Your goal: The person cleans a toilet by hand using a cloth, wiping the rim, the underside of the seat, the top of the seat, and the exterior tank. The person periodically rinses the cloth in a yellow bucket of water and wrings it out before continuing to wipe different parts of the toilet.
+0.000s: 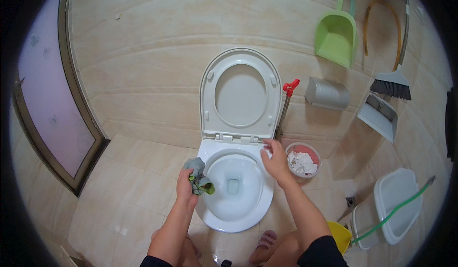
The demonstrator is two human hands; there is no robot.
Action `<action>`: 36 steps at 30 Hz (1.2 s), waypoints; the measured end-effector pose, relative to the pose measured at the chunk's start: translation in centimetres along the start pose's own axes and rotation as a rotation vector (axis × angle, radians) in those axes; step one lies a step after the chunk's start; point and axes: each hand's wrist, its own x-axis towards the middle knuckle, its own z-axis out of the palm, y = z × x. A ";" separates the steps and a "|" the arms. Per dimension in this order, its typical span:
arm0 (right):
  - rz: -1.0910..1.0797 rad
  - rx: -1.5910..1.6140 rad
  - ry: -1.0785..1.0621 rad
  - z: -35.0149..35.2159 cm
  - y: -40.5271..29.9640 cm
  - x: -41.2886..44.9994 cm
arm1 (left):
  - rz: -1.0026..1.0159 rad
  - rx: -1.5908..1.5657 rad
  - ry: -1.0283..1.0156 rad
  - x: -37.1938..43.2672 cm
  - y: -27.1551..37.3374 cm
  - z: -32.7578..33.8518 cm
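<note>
My left hand (185,186) is closed around a bunched grey cloth (198,175) with green edging, over the left rim of a white toilet bowl (234,227). My right hand (276,159) is over the bowl's right rear rim, its thumb and fingers apart, close to the seat hinge (247,139). I see nothing held in it; whether the fingertips touch the hinge is unclear. Behind the bowl, the toilet seat and lid (206,106) are raised against the wall. Water (233,186) shows at the bottom of the bowl.
Right of the toilet, a bin (303,163) holds crumpled paper, beside a red-handled tool (288,93). A green dustpan (336,34), a metal paper holder (327,93) and a broom (391,82) are along the walls. White basins (399,202) and a yellow container (338,235) are lower right.
</note>
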 end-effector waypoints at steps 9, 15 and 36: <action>-0.304 -0.452 0.311 1.6 0.8 17.6 | 0.150 -0.016 -0.002 1.0 2.7 -0.2; -0.390 -0.659 0.493 2.3 -1.1 22.4 | 0.149 -0.028 0.048 1.2 3.3 -0.5; -0.636 -0.572 0.509 -1.4 -2.6 16.9 | 0.097 -0.086 0.042 0.9 3.2 -0.6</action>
